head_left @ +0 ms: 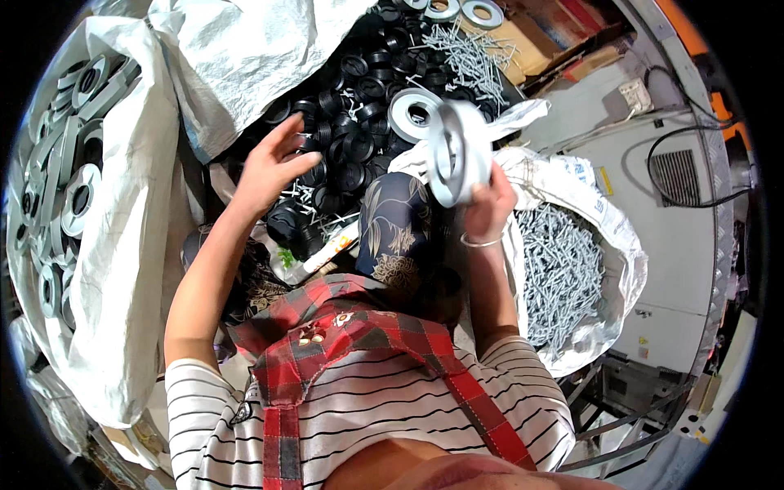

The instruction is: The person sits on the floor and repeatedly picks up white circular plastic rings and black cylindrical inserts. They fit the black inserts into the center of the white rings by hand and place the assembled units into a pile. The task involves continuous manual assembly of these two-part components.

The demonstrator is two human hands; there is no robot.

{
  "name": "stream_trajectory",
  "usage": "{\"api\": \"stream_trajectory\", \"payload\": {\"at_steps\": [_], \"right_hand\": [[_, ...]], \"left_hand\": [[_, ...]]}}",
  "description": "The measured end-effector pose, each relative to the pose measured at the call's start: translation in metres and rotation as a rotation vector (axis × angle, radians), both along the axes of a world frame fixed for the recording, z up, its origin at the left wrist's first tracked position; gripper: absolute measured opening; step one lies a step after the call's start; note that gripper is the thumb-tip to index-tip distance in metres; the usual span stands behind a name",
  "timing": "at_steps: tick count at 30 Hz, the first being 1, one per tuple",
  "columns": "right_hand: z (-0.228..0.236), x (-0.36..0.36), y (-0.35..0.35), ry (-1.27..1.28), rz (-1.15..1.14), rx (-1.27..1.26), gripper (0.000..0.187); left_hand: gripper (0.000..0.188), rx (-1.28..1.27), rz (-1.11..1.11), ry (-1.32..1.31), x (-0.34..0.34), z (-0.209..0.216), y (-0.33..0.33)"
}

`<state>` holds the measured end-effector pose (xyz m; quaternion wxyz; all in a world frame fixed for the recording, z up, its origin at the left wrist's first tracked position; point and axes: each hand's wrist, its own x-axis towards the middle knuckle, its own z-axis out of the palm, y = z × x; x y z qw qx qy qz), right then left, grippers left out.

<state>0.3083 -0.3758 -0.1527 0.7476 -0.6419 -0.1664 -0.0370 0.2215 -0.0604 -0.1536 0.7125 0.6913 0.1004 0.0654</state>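
Observation:
My right hand grips a grey ring-shaped disc, raised on edge above my knee and slightly blurred. Fingers apart and with nothing in them, my left hand hovers at the near left side of a heap of black round plastic caps. Another grey ring lies flat on that heap, just behind the held one. Pale grey screws are piled at the far right of the caps, and a few more lie scattered among them.
A white sack of grey ring discs stands at left. At right, an open white bag holds many screws. White sheeting covers the far left. A grey cabinet with a black cable stands farther right.

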Motion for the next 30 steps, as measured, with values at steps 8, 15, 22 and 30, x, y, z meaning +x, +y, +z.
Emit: {"api": "stream_trajectory", "payload": {"at_steps": [8, 15, 22, 30], "right_hand": [[0.018, 0.058, 0.100, 0.744, 0.636, 0.306, 0.043], [-0.075, 0.175, 0.119, -0.006, 0.247, -0.891, 0.026], [-0.152, 0.199, 0.183, -0.758, 0.521, -1.506, 0.030], [-0.086, 0.175, 0.210, -0.573, 0.201, -1.292, 0.026]], "left_hand": [[0.053, -1.073, -0.309, -0.201, 0.010, 0.008, 0.001], [0.040, -0.655, 0.305, 0.016, 0.011, -0.013, 0.050], [0.037, -0.674, 0.391, 0.023, 0.015, -0.020, 0.056], [0.035, -0.640, 0.386, 0.118, 0.015, -0.031, 0.060]]}}
